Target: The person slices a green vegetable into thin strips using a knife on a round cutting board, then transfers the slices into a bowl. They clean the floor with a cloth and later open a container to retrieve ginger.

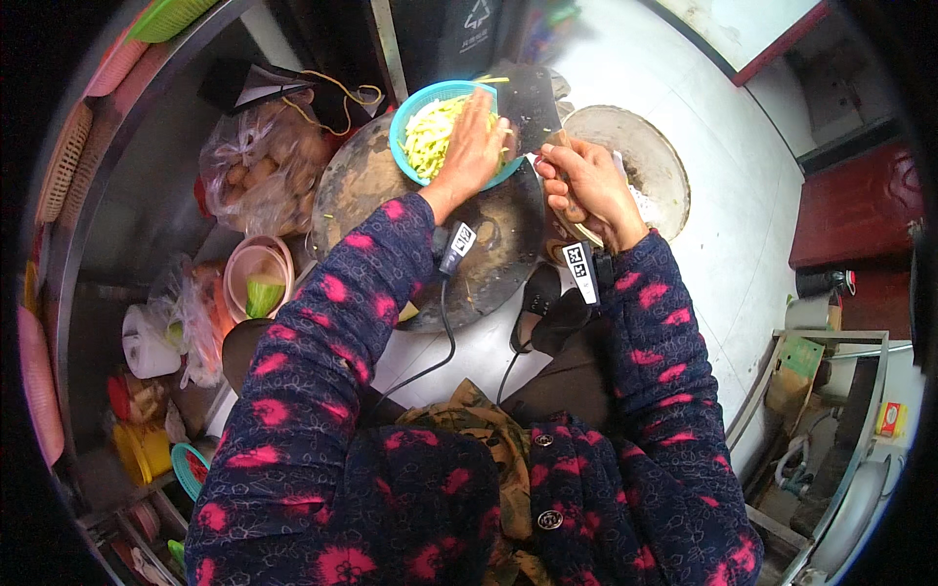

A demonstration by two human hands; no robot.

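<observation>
A turquoise plastic basket (396,139) holds pale yellow-green vegetable strips (429,139) and stands on a round, worn chopping block (359,187). My left hand (473,143) lies over the strips with fingers extended, its fingertips close to the blade. In my right hand (586,179) is the handle of a cleaver. The wide dark cleaver blade (529,102) reaches over the basket's right side, with small bits of vegetable stuck to it. A few strips lie at the blade's far left edge. My left hand hides part of the basket's contents.
Right of the block stands a round pale container (670,157) with scraps inside. On the left are a clear bag of round brown produce (267,172) and a pink bucket (233,271) with a green vegetable piece (264,294). A metal frame (835,335) stands lower right.
</observation>
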